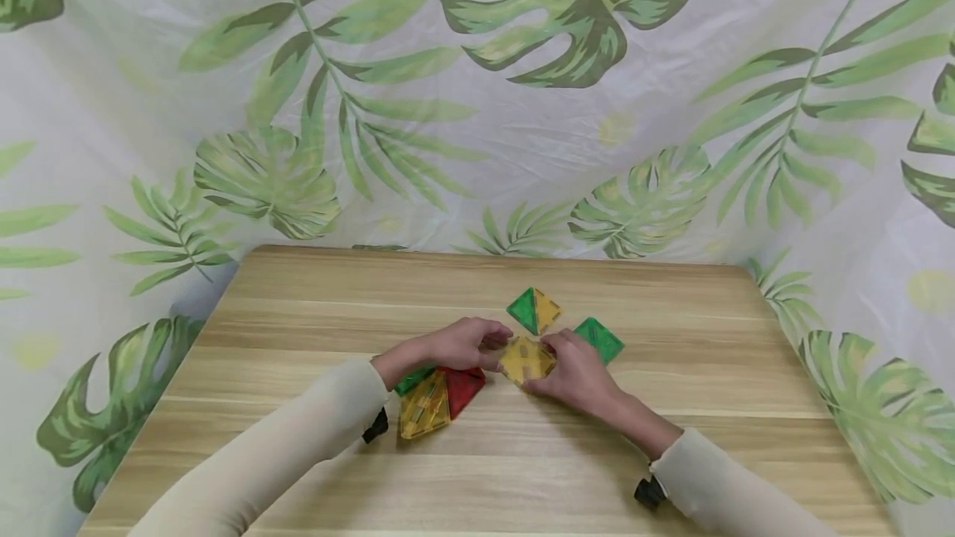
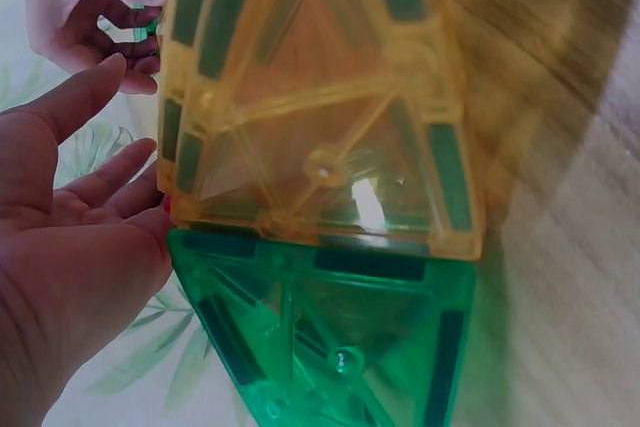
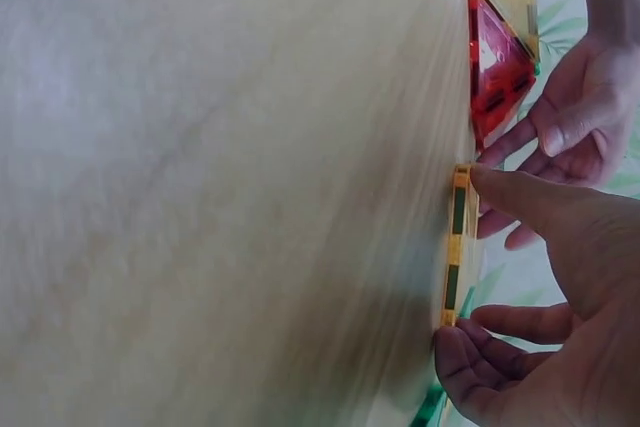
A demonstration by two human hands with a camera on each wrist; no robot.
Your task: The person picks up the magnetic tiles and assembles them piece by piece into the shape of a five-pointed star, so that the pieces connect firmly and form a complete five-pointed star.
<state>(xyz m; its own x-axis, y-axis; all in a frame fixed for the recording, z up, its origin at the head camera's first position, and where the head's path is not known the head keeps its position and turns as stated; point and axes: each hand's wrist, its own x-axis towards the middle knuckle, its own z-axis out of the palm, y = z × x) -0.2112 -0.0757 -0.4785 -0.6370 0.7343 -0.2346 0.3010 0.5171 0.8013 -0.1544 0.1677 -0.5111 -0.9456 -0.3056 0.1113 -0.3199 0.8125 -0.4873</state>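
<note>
My right hand (image 1: pixel 580 375) pinches a flat yellow magnetic tile piece (image 1: pixel 525 361) at its edges, thumb at one end and fingertips at the other, low over the table. On its other side is my left hand (image 1: pixel 458 344), fingers loosely bent and thumb apart, with nothing visible in its grasp. Just below the left wrist stands a raised cluster of magnetic tiles: yellow tiles (image 1: pixel 424 413), a red tile (image 1: pixel 465 390) and a green tile (image 2: pixel 340 337). In the right wrist view the red tile (image 3: pixel 497 62) sits close to the left fingertips.
Beyond the hands a green triangle tile (image 1: pixel 523 310) lies against a yellow triangle tile (image 1: pixel 548 311). Another green tile (image 1: pixel 600 341) lies behind the right hand. The wooden table (image 1: pixel 336 280) meets a leaf-patterned cloth (image 1: pixel 403 131) at its back edge.
</note>
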